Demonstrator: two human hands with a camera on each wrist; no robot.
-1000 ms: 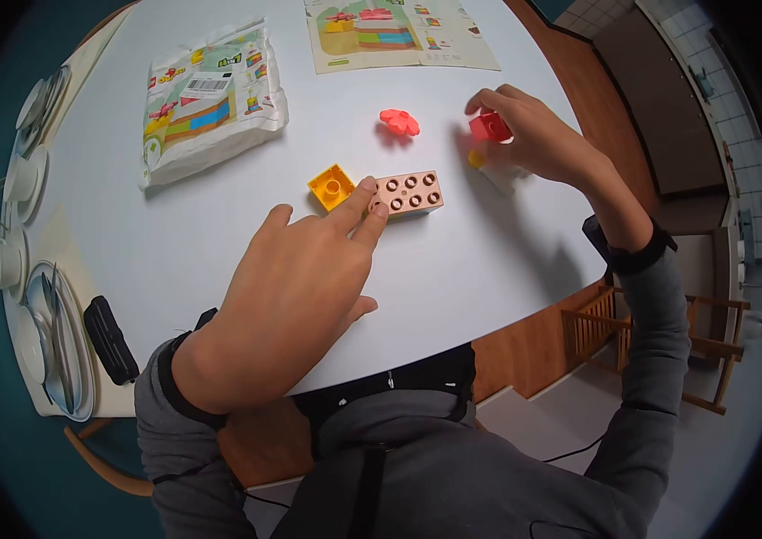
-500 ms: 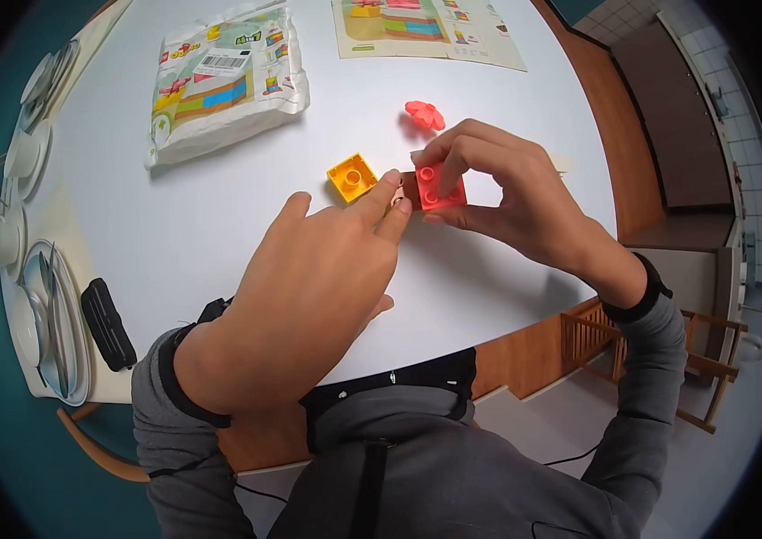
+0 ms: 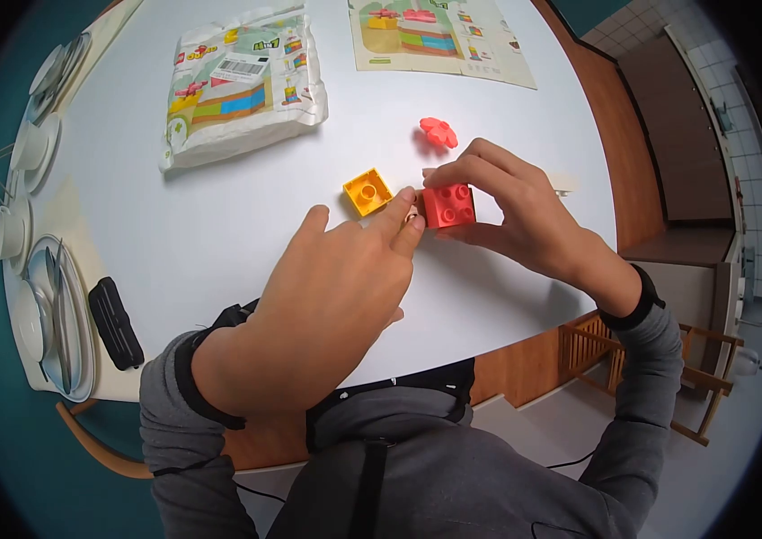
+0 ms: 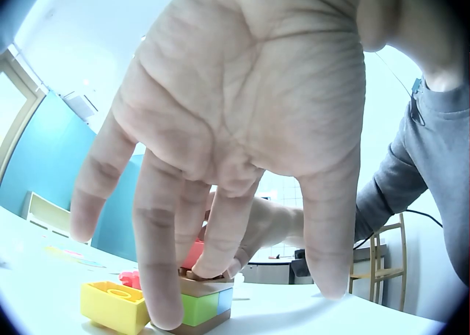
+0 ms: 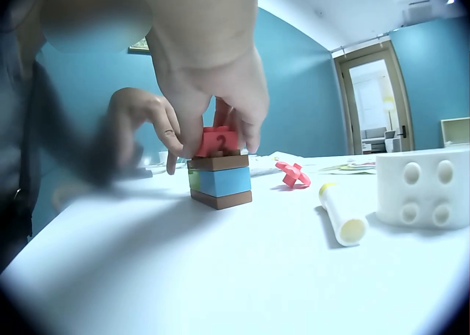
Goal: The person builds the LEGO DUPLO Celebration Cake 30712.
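My right hand [image 3: 525, 207] pinches a red toy brick [image 3: 449, 207] between thumb and fingers. The brick, marked with a 2 [image 5: 222, 140], sits low over the right end of a small brick stack, studs up. In the right wrist view this stack [image 5: 224, 181] shows brown layers above and below a green and blue one. My left hand [image 3: 336, 287] spreads its fingers fairly straight, two fingertips resting at the stack's left end. Beside them lies a yellow brick [image 3: 367, 193], hollow underside up. Beyond the stack is a coral-red flower piece [image 3: 438, 132].
A white tube [image 5: 343, 214] and a white brick [image 5: 426, 188] lie to the stack's right. Farther back are a sealed plastic bag [image 3: 242, 90] and a printed sheet [image 3: 444, 40]. Plates [image 3: 71, 314], cups and a black case [image 3: 115, 323] line the left side.
My right hand has brought the red brick leftward from the table's right side onto the stack's right end, and the brick now sits straighter. The left fingers stay at the stack.
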